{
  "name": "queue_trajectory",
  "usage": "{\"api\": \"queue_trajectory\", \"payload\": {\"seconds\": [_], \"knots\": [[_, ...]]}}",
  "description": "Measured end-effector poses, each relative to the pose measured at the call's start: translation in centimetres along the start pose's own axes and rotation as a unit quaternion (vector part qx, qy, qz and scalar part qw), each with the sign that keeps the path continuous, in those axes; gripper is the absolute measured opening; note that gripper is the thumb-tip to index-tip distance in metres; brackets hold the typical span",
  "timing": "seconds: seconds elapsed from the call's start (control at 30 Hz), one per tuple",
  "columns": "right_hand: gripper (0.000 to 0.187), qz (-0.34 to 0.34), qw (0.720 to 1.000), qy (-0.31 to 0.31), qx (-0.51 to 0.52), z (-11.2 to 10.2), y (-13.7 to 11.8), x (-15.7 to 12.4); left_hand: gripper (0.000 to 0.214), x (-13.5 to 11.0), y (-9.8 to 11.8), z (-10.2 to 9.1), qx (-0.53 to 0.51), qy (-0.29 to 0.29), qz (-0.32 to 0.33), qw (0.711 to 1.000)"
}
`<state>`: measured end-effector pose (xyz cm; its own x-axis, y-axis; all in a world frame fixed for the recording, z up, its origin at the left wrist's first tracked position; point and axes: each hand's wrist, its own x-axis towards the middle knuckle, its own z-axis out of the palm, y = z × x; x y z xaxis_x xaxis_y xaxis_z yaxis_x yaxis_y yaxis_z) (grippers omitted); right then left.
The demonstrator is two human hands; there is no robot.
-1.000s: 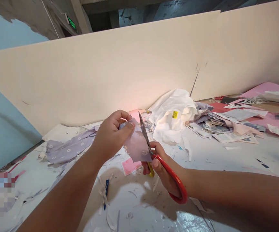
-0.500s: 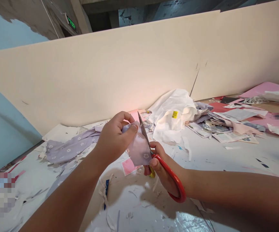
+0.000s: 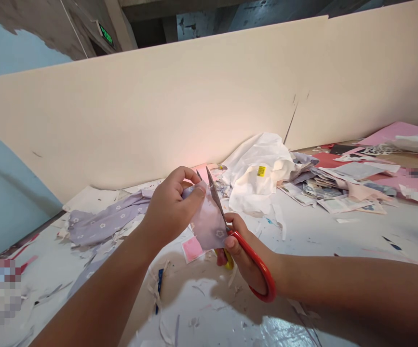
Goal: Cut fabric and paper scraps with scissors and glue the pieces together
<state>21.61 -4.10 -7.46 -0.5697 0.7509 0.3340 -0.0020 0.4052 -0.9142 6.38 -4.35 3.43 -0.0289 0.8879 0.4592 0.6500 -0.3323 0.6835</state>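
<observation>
My left hand pinches a small lilac fabric piece with white flowers, holding it up above the table. My right hand grips red-handled scissors; their blades point up and away along the right edge of the fabric piece, slightly parted. A small pink scrap lies on the table just below the fabric.
A long strip of the same lilac flowered cloth lies to the left. Crumpled white cloth with a yellow tag and a heap of printed fabric pieces lie at the right. A tall beige board walls the table's far side. Scraps litter the surface.
The scissors and my right hand shifted slightly down, and the blades have parted a little so a second tip shows. My left hand holds the fabric as before.
</observation>
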Motion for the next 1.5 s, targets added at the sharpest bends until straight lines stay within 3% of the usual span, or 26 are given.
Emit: {"api": "queue_trajectory", "payload": {"seconds": [0.6,1.03,1.2,1.5], "knots": [[0.054,0.007,1.0,-0.013,-0.027,0.03,-0.59,-0.17,0.007,-0.05,0.12,0.1,-0.083,-0.001,-0.012,0.997],[0.052,0.014,1.0,-0.016,-0.022,0.13,-0.65,-0.2,0.005,-0.24,0.75,-0.19,-0.003,0.03,0.014,0.999],[0.047,0.014,0.999,-0.017,-0.029,0.09,-0.76,-0.27,0.01,-0.11,0.68,-0.57,0.001,-0.014,0.012,1.0],[0.045,0.04,0.999,-0.018,-0.029,-0.01,-0.52,-0.32,0.009,-0.13,0.49,-0.64,-0.035,-0.028,0.019,0.999]]}}
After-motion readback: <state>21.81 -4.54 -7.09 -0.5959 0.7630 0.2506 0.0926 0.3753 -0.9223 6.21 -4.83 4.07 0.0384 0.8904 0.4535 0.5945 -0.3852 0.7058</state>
